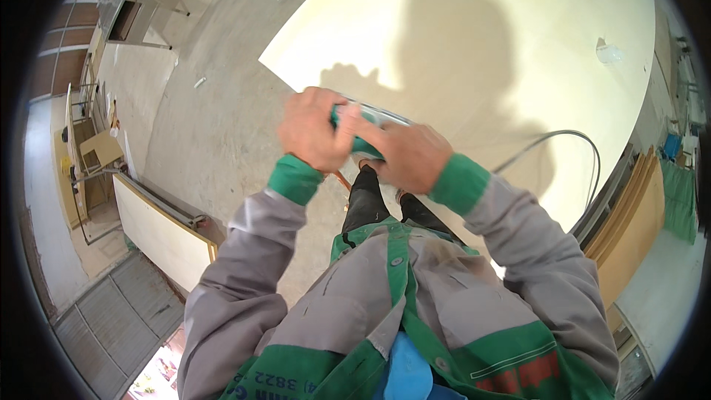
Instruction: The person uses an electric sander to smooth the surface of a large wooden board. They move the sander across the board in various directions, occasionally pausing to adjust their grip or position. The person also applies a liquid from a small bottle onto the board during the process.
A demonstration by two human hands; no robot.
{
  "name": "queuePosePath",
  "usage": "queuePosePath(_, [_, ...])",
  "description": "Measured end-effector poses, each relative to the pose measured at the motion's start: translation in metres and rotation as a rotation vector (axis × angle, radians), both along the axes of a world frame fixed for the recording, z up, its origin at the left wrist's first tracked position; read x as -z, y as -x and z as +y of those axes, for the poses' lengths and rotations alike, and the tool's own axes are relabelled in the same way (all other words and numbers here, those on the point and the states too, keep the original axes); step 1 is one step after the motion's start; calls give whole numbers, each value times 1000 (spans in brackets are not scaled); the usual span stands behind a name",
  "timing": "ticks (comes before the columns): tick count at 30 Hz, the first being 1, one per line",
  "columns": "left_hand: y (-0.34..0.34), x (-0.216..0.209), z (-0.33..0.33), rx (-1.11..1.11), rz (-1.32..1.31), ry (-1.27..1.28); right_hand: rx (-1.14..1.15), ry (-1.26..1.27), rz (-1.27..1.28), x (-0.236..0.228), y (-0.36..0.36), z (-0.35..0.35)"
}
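Note:
Both of my hands grip a green hand-held power tool (368,149) that looks like a sander, with a flat metal plate along its far side. My left hand (312,130) is closed around its left end, slightly blurred by motion. On its right end, my right hand (416,157) is wrapped with the thumb reaching toward the left. The tool is at the near edge of a large cream panel (341,26); whether it touches the panel cannot be made out. A dark cable (592,150) loops over the panel to the right of my hands.
My head's shadow (455,44) falls on the panel. Several boards (629,226) lean in a stack at the right. A pale board (159,230) with a yellowish edge stands at the left, near a metal frame (92,170). Grey concrete floor (215,104) lies between.

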State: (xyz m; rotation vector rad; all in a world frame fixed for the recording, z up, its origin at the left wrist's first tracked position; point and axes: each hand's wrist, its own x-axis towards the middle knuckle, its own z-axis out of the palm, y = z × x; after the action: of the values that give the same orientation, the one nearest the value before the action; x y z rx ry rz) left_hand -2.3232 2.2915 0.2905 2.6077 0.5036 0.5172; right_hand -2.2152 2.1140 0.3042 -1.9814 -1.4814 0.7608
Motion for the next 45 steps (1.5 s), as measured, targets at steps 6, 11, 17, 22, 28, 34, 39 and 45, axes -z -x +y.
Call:
queuePosePath(6, [-133,-5,-7,160,144,-66,258,52,-119,13,-91,-17])
queuePosePath(11, [-224,-28,-67,134,414,81,432,68,-223,0,-158,-65])
queuePosePath(17, [-134,-3,-167,312,75,45,514,244,-182,2,-58,-183])
queuePosePath(22, [-20,-9,-153,228,-17,190,324,171,72,-12,25,-163])
queuePosePath(28, [45,3,-46,-33,-147,91,-48,125,47,-2,30,-33])
queuePosePath(34, [27,9,100,-44,-28,82,-122,72,-50,5,6,114])
queuePosePath(39, [-64,7,210,38,64,87,62,127,-140,-4,-50,205])
queuePosePath(45, [-245,26,301,185,156,118,385,70,-137,17,-186,281])
